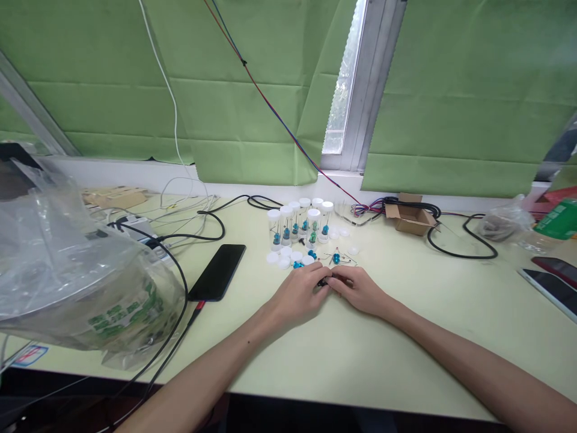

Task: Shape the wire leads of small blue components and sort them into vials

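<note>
My left hand [306, 288] and my right hand [354, 287] meet over the table, fingers closed around a small black part [322, 281]; its kind is too small to make out. Just beyond them lie blue pieces [297, 264] and a blue piece with thin wire-like pins [336, 258]. White round caps [284, 263] are scattered beside these. Behind stand several clear tubes [313, 228] with white lids, upright, each with a blue or green piece inside. A small black piece [302, 241] lies between the tubes.
On the left are a phone [219, 272] with a plugged-in cable and a bulky clear plastic bag [90, 276]. At the back right stands an open cardboard box [410, 218] by black cables [469, 255]. Phones [550, 291] and a green-labelled bottle [554, 222] lie far right.
</note>
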`<action>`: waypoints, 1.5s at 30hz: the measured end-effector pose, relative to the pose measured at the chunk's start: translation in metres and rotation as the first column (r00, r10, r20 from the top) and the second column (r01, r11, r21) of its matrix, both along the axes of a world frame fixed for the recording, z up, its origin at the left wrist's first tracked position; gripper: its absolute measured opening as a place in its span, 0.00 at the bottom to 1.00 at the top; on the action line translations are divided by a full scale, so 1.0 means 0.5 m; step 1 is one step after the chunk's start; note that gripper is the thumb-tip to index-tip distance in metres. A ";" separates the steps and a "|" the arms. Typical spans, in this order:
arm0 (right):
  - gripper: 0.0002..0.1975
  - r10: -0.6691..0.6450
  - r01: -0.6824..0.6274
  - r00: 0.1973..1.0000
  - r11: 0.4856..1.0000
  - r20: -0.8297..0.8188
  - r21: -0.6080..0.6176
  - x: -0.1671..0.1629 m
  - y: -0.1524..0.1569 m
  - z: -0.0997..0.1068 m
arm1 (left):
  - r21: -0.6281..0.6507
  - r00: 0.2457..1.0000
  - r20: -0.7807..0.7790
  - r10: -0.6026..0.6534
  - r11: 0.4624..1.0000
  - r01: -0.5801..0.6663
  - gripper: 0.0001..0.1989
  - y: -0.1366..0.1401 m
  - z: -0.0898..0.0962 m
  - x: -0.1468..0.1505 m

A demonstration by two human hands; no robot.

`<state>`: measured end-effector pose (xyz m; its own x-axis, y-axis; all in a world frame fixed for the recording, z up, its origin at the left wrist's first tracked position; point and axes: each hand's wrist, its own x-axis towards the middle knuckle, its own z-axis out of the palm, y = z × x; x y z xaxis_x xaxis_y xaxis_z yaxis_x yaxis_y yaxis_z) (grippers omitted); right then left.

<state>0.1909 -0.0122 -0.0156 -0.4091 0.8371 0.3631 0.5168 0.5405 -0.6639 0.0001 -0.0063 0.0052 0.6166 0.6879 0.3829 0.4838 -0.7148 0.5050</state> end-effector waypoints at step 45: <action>0.11 0.001 0.001 0.999 0.999 0.041 -0.039 0.001 0.000 0.002 | 0.005 0.999 -0.036 0.003 1.000 -0.003 0.07 -0.008 0.009 -0.001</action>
<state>0.1913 -0.0123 -0.0148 -0.4230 0.8504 0.3130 0.5440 0.5146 -0.6628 -0.0002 -0.0102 0.0098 0.6278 0.6882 0.3637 0.5038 -0.7155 0.4840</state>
